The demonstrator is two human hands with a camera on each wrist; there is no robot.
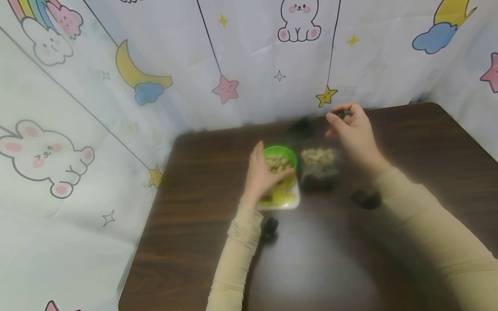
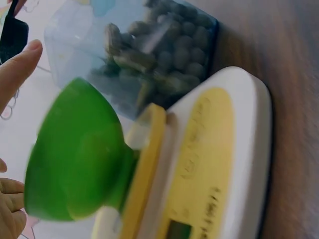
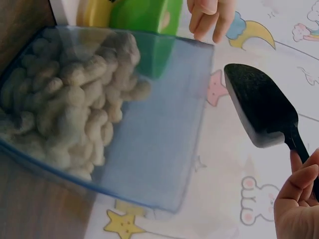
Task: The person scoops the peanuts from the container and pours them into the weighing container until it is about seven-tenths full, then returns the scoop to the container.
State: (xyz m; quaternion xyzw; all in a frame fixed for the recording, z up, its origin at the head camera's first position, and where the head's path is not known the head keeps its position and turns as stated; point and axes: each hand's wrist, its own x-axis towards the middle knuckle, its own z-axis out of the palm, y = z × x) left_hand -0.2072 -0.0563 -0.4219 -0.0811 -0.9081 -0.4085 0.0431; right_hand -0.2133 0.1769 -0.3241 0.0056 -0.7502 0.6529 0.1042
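Observation:
My right hand [image 1: 355,134] grips the handle of a black scoop [image 3: 261,104], raised above a clear plastic container [image 3: 164,134]. No peanuts show in the scoop. Unshelled peanuts [image 3: 75,99] fill the lower part of the container. To its left, a green bowl [image 2: 75,154] with peanuts in it stands on a yellow and white kitchen scale [image 2: 212,149]. My left hand [image 1: 262,175] is spread around the bowl's left and near sides, fingers extended and thumb apart, close to the rim. Part of the scale is hidden behind this hand in the head view.
A dark brown table [image 1: 198,216] carries the scale and container near its far edge. White cloth [image 1: 249,56] printed with stars, moons and rabbits hangs behind and to both sides. One small black object [image 1: 270,226] sits beside my left wrist, another dark one [image 1: 365,199] beside my right.

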